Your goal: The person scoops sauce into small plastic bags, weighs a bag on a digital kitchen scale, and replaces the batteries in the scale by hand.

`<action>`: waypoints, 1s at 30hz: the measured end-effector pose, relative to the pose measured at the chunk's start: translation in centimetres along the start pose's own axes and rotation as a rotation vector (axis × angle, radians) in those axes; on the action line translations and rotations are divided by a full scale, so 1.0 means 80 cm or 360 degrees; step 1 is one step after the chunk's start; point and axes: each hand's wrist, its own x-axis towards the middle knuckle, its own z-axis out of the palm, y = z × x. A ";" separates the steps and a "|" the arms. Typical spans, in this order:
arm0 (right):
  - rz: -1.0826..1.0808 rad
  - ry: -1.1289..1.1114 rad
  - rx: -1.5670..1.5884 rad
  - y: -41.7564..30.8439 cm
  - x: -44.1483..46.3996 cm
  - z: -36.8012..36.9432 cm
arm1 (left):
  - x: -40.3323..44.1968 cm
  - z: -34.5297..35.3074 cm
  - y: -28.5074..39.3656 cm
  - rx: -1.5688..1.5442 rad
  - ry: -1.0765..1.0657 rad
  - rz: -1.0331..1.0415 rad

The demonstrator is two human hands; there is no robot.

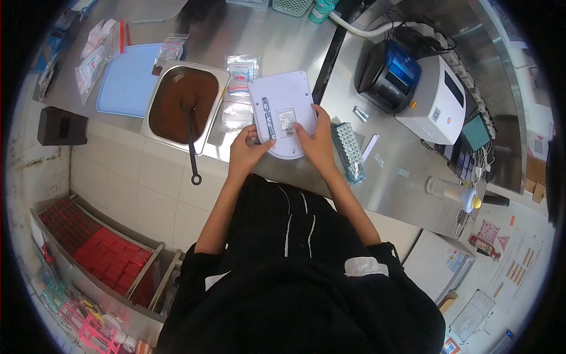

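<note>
A white, flat device (298,91) with a printed label lies underside up, its near end rounded. A battery slot along its left side shows batteries (268,118) inside. My left hand (246,154) grips the near left edge, with its thumb by the slot's lower end. On the right edge, my right hand (317,138) holds the device, its thumb beside the label. Clear plastic bags (240,71) are just left of the device, and a teal-and-white patterned box (349,152) is to the right of my right hand.
Left of the bags stands a metal pan (223,79) of brown contents with a black ladle (193,153), beside a blue tray (125,82). Farther right are a black-and-blue printer (392,71), a white machine (433,100) and a yellow-capped bottle (451,193).
</note>
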 end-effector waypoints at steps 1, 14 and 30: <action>-0.0076 -0.0003 -0.0024 0.001 -0.001 0.001 | 0.002 0.000 -0.003 0.0004 -0.0002 -0.0003; -0.0552 -0.0639 -0.0514 -0.037 0.019 -0.002 | -0.006 -0.004 -0.002 -0.0163 -0.0055 -0.0038; -0.0750 -0.0896 -0.0603 -0.032 0.026 0.009 | 0.007 0.015 -0.030 0.0046 0.0241 0.0186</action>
